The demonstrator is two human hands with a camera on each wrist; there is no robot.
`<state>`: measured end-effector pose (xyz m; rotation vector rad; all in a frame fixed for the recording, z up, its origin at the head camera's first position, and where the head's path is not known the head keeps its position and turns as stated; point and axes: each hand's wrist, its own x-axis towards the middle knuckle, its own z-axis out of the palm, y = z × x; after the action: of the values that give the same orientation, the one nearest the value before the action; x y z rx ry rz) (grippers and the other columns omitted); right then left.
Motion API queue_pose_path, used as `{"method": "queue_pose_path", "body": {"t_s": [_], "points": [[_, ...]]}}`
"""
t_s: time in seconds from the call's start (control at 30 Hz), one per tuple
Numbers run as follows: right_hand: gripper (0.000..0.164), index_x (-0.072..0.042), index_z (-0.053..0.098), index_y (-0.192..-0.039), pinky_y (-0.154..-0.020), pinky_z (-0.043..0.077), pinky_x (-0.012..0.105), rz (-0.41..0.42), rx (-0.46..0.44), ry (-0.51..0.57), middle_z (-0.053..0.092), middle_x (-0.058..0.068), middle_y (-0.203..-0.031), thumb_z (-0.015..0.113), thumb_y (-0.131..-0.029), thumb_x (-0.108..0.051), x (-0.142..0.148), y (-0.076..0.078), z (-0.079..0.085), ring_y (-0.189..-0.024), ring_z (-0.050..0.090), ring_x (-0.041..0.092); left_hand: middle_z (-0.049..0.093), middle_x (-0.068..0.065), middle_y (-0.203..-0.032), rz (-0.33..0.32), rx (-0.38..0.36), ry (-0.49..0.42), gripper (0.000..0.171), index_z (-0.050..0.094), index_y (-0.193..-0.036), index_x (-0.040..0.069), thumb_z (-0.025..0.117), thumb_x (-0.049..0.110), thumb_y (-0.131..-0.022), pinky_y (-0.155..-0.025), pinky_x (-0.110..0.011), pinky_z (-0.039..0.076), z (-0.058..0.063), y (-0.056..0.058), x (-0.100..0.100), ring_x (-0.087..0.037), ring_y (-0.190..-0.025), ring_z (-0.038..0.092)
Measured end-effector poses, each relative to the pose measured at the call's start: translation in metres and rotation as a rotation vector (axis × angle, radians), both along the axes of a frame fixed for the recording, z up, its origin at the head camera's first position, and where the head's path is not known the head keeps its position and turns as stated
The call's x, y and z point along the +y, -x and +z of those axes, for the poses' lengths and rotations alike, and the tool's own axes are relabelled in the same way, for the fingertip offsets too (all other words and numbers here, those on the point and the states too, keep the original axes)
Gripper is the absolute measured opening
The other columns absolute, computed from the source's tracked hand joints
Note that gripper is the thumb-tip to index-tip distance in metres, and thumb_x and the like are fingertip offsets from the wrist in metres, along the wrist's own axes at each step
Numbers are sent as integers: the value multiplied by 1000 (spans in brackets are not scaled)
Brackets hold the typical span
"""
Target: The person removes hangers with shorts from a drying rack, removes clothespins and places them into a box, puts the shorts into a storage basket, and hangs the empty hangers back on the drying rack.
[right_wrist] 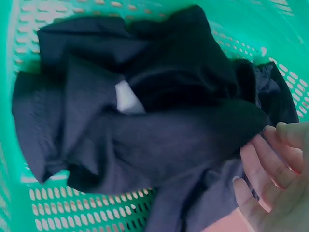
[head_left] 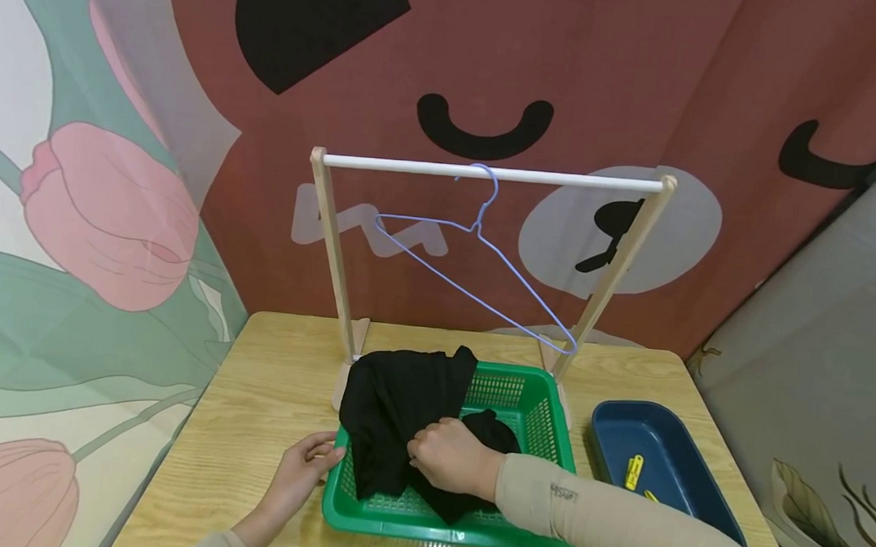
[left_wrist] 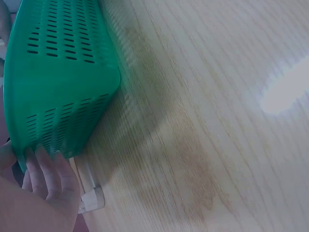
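Observation:
A black garment (head_left: 396, 402) lies bunched in a green plastic basket (head_left: 559, 442), part of it draped over the far left rim. In the right wrist view, a small white patch (right_wrist: 128, 98) shows among the folds of the black garment (right_wrist: 169, 145). My right hand (head_left: 455, 458) is over the basket and pinches the cloth between thumb and fingers. At the basket's left side, my left hand (head_left: 300, 471) holds the rim. The left wrist view has that hand's fingers (left_wrist: 41, 169) against the outer wall of the basket (left_wrist: 58, 82).
Behind the basket stands a rack with wooden posts (head_left: 618, 269) and a white rod (head_left: 399, 166). From the rod hangs a blue hanger (head_left: 477, 226), turned at an angle. A dark blue tray (head_left: 676, 447) with yellow clips (head_left: 634, 471) sits on the wooden table (head_left: 272, 380) at right.

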<state>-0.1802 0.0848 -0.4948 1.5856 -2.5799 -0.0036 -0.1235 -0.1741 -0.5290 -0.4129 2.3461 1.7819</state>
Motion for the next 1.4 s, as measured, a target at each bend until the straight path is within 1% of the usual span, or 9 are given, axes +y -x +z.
{"method": "queue_pose_path", "body": {"t_s": [0.3,0.47,0.53,0.73,0.9,1.07,1.17,1.27,1.4], "points": [[16,-23,70,-81,-51,35,19,-14,123,-14,62,-10,-72,67,-96,-28,-28,20,22,-64,58,5,67,-6,-94,1,-6,6,40,59,-128,-5,67,17,-96,-66,-34,52,0,0,0,-18,-82,61],[16,-22,72,-84,-55,43,22,-52,168,-30,65,-9,-75,65,-97,-29,-44,41,34,-68,61,6,67,-5,-93,0,9,-2,40,59,-127,-6,68,16,-95,-64,-33,52,0,1,0,-18,-81,60],[17,-22,71,-83,-55,46,23,-78,164,-33,64,-7,-74,65,-97,-28,-49,52,36,-66,61,7,67,-6,-93,-3,20,-1,41,59,-127,-7,69,16,-94,-63,-33,51,0,2,1,-18,-80,59],[17,-18,70,-81,-54,49,24,-241,93,-1,63,-3,-71,65,-97,-22,-57,90,28,-62,60,10,67,-6,-94,0,3,13,42,59,-127,-7,69,17,-94,-64,-34,51,0,1,1,-18,-80,59],[12,-15,72,-93,-65,54,27,-361,43,-6,67,-1,-85,66,-97,-24,-61,111,24,-76,64,13,66,-6,-93,7,-19,12,43,59,-127,-6,70,19,-94,-65,-35,51,0,1,-1,-18,-81,60],[17,-16,73,-94,-68,55,30,-421,6,-9,66,0,-85,69,-95,-32,-64,119,21,-79,65,16,67,-6,-93,6,-13,19,44,59,-127,-7,70,20,-93,-65,-36,51,1,1,-1,-18,-80,60],[15,-17,73,-91,-67,54,31,-439,-10,-38,66,-1,-83,70,-94,-31,-65,122,18,-78,64,16,68,-5,-93,8,-17,27,44,59,-127,-7,70,20,-94,-65,-36,51,1,1,-1,-18,-80,60],[13,-18,73,-85,-66,53,30,-444,2,-59,65,-2,-80,71,-94,-27,-65,125,13,-76,64,15,68,-4,-92,9,-24,33,44,59,-127,-6,70,20,-94,-66,-36,51,0,1,0,-18,-80,60],[14,-18,72,-78,-66,53,29,-431,56,-20,66,-4,-77,74,-91,-21,-64,127,10,-72,64,14,67,-4,-91,11,-38,37,45,59,-128,-6,69,21,-94,-66,-36,51,0,2,0,-18,-80,60]]}}
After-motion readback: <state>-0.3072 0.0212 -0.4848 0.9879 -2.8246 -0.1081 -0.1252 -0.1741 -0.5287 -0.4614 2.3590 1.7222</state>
